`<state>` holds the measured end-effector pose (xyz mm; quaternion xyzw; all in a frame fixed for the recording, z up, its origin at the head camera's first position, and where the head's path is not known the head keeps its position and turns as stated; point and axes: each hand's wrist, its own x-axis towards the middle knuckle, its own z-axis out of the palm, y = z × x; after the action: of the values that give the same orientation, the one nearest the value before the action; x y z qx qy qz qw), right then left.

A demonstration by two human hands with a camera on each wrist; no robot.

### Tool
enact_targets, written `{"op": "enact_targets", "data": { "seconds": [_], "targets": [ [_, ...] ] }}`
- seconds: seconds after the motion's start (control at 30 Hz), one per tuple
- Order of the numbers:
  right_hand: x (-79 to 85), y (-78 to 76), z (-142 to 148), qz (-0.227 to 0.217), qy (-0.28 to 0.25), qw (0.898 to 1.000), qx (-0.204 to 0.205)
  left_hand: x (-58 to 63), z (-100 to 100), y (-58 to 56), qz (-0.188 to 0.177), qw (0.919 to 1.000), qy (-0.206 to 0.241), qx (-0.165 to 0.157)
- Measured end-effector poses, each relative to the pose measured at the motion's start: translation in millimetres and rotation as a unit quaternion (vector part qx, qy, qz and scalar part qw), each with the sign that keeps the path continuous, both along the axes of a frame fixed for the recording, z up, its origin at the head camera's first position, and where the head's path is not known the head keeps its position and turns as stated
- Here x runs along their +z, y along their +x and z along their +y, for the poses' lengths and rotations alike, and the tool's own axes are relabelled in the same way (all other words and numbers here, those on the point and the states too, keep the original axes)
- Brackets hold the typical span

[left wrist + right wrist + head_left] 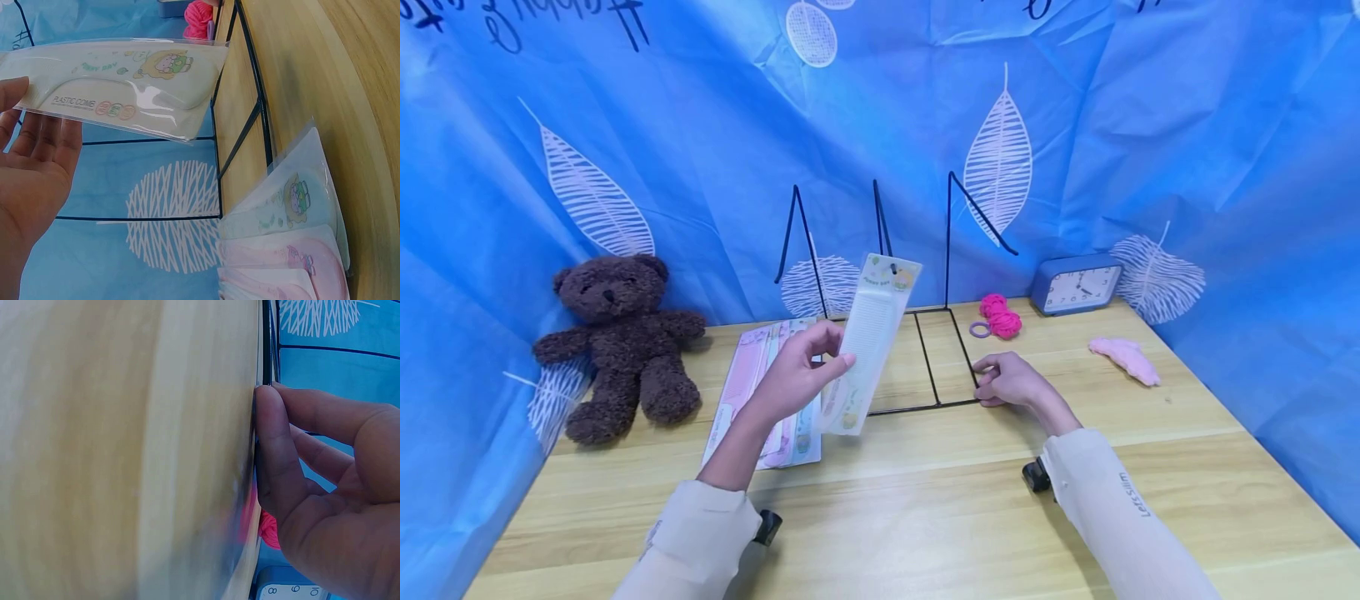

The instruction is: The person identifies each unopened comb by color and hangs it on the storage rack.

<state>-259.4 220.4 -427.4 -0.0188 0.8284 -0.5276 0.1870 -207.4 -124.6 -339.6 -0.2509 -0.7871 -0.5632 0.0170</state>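
My left hand [797, 375] pinches a clear plastic packet holding a pale comb [872, 333], thumb on its near side. The packet is upright, slightly tilted, above a black wire rack [948, 242]; "Plastic comb" is printed on it in the left wrist view. At the rack's front right corner, my right hand [1015, 382] pinches the low bar between thumb and fingers, as the right wrist view shows. To the left, several similar pink and green comb packets [747, 362] lie overlapping on the table, partly behind my left forearm.
A brown teddy bear [621, 333] sits at the left. Behind my right hand are pink yarn [1000, 317], a small purple ring [979, 330] and a blue clock [1078, 283]. A pink cloth-like piece [1125, 360] lies at the right. Blue leaf-printed sheeting hangs behind the wooden table [895, 517].
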Motion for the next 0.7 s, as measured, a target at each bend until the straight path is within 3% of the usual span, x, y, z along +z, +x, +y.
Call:
{"op": "enact_targets", "data": {
  "seconds": [0.33, 0.7],
  "targets": [
    [1.4, 0.2, -1, -0.004, 0.004, 1.000, -0.003, -6.4, 8, -17.7, -0.002, 0.9991, -0.003, 0.042],
    [1.2, -0.4, 1, -0.001, 0.008, 1.000, -0.001, -5.4, 18, -31.8, -0.009, 0.9973, 0.003, 0.073]
  ]
}}
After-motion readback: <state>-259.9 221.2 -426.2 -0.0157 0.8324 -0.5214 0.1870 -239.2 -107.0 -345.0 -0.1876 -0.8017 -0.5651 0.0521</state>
